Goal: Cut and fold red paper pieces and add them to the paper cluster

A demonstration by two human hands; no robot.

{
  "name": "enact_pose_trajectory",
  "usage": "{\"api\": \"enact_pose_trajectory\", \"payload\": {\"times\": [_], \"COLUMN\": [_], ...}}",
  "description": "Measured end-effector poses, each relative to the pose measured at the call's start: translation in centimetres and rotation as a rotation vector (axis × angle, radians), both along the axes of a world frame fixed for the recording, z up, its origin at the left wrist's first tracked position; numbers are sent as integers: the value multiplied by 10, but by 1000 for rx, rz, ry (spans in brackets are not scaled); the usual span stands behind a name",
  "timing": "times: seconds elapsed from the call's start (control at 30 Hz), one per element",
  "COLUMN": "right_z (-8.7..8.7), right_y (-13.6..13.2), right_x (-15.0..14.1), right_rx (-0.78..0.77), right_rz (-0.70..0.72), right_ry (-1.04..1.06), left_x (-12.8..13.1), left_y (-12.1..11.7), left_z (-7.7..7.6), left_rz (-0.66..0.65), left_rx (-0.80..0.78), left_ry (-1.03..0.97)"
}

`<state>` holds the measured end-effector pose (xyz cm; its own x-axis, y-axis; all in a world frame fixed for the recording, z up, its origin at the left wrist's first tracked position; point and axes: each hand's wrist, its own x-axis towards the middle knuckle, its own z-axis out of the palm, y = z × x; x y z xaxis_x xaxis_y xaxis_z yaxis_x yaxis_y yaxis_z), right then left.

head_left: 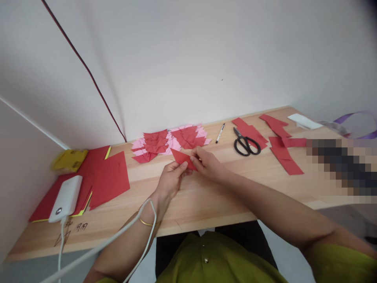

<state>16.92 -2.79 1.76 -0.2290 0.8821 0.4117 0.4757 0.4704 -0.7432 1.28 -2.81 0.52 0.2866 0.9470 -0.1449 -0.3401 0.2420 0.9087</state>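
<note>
Between my two hands is a small piece of folded red paper (181,157), held just above the wooden table. My left hand (172,177) pinches its lower left side, thumb on top. On the right edge, the fingers of my right hand (206,164) are closed on the same piece. Part of the paper is hidden behind my fingers. Just beyond it lie folded red paper pieces (156,140) and pink paper pieces (173,142), grouped in overlapping rows against the wall.
Black-handled scissors (242,143) and a white pen (220,133) lie right of centre. Several red paper strips (285,159) spread farther right. At left, a white power bank (66,196) rests on red sheets (110,181), near a yellow packet (70,160). A white cable (118,232) crosses my left forearm.
</note>
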Motion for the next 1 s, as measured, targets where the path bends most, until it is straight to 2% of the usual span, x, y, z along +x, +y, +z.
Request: {"api": "enact_pose_trajectory", "payload": {"times": [0.27, 0.37, 0.63, 0.8, 1.0], "right_z": [1, 1, -1, 5, 6], "right_y": [1, 2, 1, 2, 2], "right_x": [3, 4, 2, 2, 5], "right_rx": [-71, -95, -120, -194, -238], "right_rz": [50, 53, 68, 133, 96], "right_ry": [135, 150, 196, 268, 242], "left_x": [2, 0, -6, -4, -5], "left_y": [-4, -2, 1, 0, 0], "left_z": [8, 7, -6, 0, 2], "left_rz": [-18, -14, -21, 25, 42], "left_rx": [24, 34, 104, 93, 79], "left_ry": [-42, 12, 314, 325, 331]}}
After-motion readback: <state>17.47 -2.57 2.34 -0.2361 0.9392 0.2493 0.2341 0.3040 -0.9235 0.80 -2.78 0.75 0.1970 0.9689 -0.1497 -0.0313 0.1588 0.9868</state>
